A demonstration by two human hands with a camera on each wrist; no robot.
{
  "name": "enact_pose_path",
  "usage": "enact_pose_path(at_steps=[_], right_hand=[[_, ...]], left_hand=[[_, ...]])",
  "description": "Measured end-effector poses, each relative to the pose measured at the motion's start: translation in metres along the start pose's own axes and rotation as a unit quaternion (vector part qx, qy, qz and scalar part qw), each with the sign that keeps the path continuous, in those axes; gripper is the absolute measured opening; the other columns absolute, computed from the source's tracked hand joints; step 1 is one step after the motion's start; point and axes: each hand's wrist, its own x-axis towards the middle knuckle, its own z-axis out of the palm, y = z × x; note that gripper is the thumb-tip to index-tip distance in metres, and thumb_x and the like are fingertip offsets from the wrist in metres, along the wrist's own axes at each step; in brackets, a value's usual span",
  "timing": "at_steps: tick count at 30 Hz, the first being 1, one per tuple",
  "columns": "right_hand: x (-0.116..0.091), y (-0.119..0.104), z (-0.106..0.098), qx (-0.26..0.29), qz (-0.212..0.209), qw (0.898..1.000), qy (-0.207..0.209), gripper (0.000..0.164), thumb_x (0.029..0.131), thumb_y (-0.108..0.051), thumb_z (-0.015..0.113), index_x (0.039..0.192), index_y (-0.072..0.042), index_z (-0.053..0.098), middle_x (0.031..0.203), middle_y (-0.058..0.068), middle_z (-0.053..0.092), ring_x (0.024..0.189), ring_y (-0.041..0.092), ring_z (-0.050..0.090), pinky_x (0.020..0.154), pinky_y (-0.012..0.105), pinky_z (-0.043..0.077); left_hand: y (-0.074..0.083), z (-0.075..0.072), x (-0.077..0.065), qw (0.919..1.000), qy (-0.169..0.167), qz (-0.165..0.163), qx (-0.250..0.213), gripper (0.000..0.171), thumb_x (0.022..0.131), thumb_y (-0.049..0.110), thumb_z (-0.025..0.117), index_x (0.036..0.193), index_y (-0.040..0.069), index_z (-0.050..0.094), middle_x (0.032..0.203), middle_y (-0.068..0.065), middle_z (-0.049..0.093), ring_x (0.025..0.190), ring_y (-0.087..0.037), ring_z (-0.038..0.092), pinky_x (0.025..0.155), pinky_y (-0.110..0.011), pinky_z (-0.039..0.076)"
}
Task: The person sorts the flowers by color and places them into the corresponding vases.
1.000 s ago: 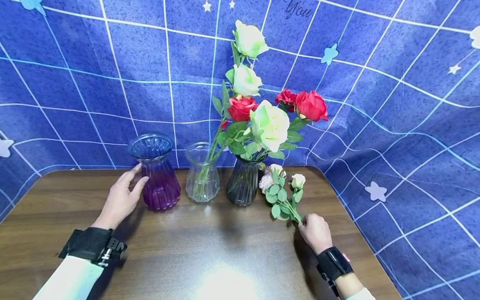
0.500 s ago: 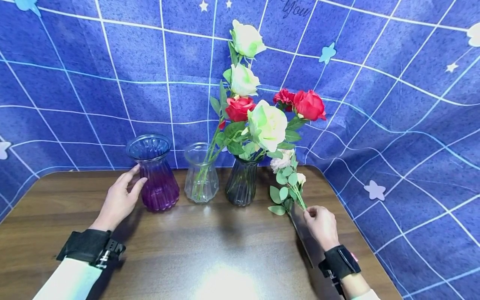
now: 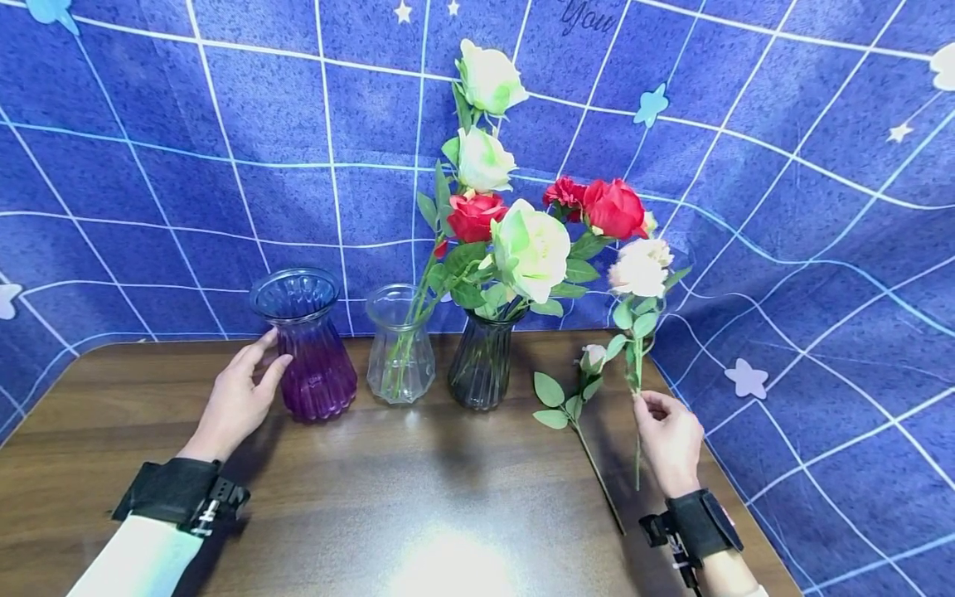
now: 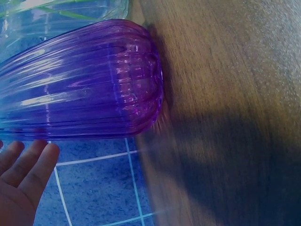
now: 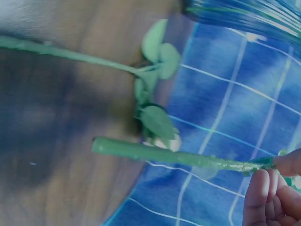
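My right hand [image 3: 670, 444] pinches the green stem of a pale pink artificial flower [image 3: 640, 267] between thumb and fingers, holding it upright above the table's right side. In the right wrist view the stem's cut end [image 5: 101, 145] sticks out past the fingertips. A second flower with a white bud [image 3: 593, 358] lies on the table to the left of that hand. At the far left, my left hand [image 3: 242, 398] has its fingers loosely extended at the side of a blue-to-purple ribbed glass vase [image 3: 319, 373], which holds no flowers.
To the purple vase's right stand a clear glass vase [image 3: 401, 369] with green stems and a dark grey vase [image 3: 481, 365]. White roses [image 3: 531, 253] and red flowers [image 3: 615, 209] rise from them. A blue patterned cloth [image 3: 186, 191] hangs behind the wooden table [image 3: 358, 514].
My right hand has lifted the pink flower off the table, moved it right and turned it upright. The white-bud flower has stayed behind on the table. The left hand keeps its place.
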Motion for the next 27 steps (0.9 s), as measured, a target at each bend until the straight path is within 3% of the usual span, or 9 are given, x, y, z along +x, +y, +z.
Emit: enact_pose_path(at_steps=[4,8,10,12,17,20,27], right_hand=[[0.003,-0.011,-0.013,0.025,0.009,0.999,0.026,0.016,0.082,-0.014,0.066,0.088,-0.001,0.073,0.072,0.012,0.07,0.054,-0.02,0.04,0.054,0.007,0.034],[0.008,-0.027,-0.026,0.062,0.019,0.997,0.039,0.017,0.083,-0.018,0.068,0.089,-0.003,0.074,0.062,-0.018,0.063,0.052,-0.018,0.044,0.052,0.008,0.035],[0.009,-0.037,-0.032,0.088,0.022,0.995,0.041,0.017,0.083,-0.019,0.068,0.089,-0.003,0.073,0.059,-0.031,0.054,0.05,-0.015,0.046,0.05,0.009,0.035],[0.01,-0.046,-0.038,0.114,0.02,0.992,0.043,0.018,0.084,-0.019,0.068,0.09,-0.003,0.073,0.057,-0.035,0.051,0.049,-0.013,0.047,0.049,0.009,0.036],[0.011,-0.071,-0.052,0.157,0.005,0.986,0.052,0.017,0.083,-0.017,0.07,0.091,-0.003,0.073,0.058,-0.031,0.053,0.049,-0.01,0.046,0.047,0.01,0.035],[0.011,-0.085,-0.059,0.184,-0.005,0.982,0.049,0.016,0.083,-0.016,0.07,0.091,-0.003,0.073,0.058,-0.028,0.056,0.049,-0.009,0.049,0.046,0.011,0.036],[0.006,-0.12,-0.072,0.248,-0.029,0.968,0.032,0.013,0.084,-0.013,0.068,0.09,-0.002,0.071,0.06,-0.02,0.061,0.05,-0.003,0.055,0.046,0.013,0.039]], left_hand=[[0.0,0.0,0.0,1.0,-0.004,0.0,-0.001,0.05,0.095,0.022,0.053,0.139,0.0,0.041,0.125,-0.029,0.052,0.101,-0.04,0.06,0.081,-0.024,0.045],[0.0,0.0,0.0,1.0,-0.005,-0.001,-0.004,0.05,0.095,0.022,0.053,0.139,0.0,0.041,0.125,-0.029,0.052,0.102,-0.04,0.059,0.079,-0.009,0.039],[0.0,0.0,0.0,1.0,-0.006,-0.002,-0.003,0.05,0.096,0.022,0.053,0.139,0.0,0.041,0.125,-0.029,0.052,0.102,-0.04,0.059,0.079,-0.009,0.039],[0.0,0.0,0.0,1.0,-0.008,-0.004,0.002,0.051,0.096,0.023,0.052,0.139,0.0,0.04,0.126,-0.028,0.052,0.102,-0.04,0.059,0.081,-0.017,0.043],[0.0,0.0,-0.001,0.9999,-0.01,-0.008,0.004,0.051,0.096,0.023,0.052,0.14,0.0,0.039,0.128,-0.029,0.051,0.104,-0.041,0.058,0.085,-0.042,0.046],[0.0,0.0,-0.001,0.9999,-0.009,-0.005,0.0,0.051,0.096,0.022,0.052,0.14,-0.001,0.039,0.127,-0.03,0.051,0.104,-0.042,0.058,0.085,-0.049,0.043],[0.002,-0.001,-0.001,0.9999,-0.012,-0.006,0.0,0.052,0.096,0.022,0.051,0.141,0.0,0.038,0.127,-0.03,0.05,0.104,-0.043,0.058,0.084,-0.05,0.043]])
